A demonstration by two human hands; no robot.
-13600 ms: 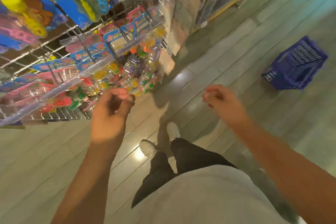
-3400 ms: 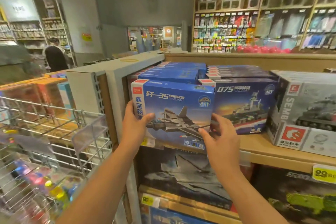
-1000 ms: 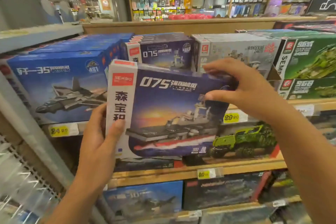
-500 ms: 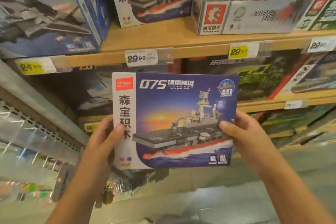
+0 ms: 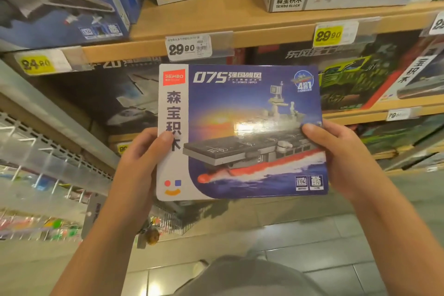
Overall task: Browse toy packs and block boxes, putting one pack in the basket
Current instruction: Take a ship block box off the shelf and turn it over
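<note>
While both hands hold it, the block box faces the viewer in front of the wooden shelf.

Largest to smallest: the shelf carries further boxes; the held box lies between the hands with its long axis left to right, each hand equally near; the left hand grips its left edge, thumb on the white strip; the right hand grips its right edge. No basket is in view, so its direction cannot be told.

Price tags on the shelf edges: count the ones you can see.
6. Yellow 24.80 far left, white 29.90 above the held box, yellow 29.90, one cut off top right, 79 tag, one half hidden behind left hand. Others may be hidden.
</note>
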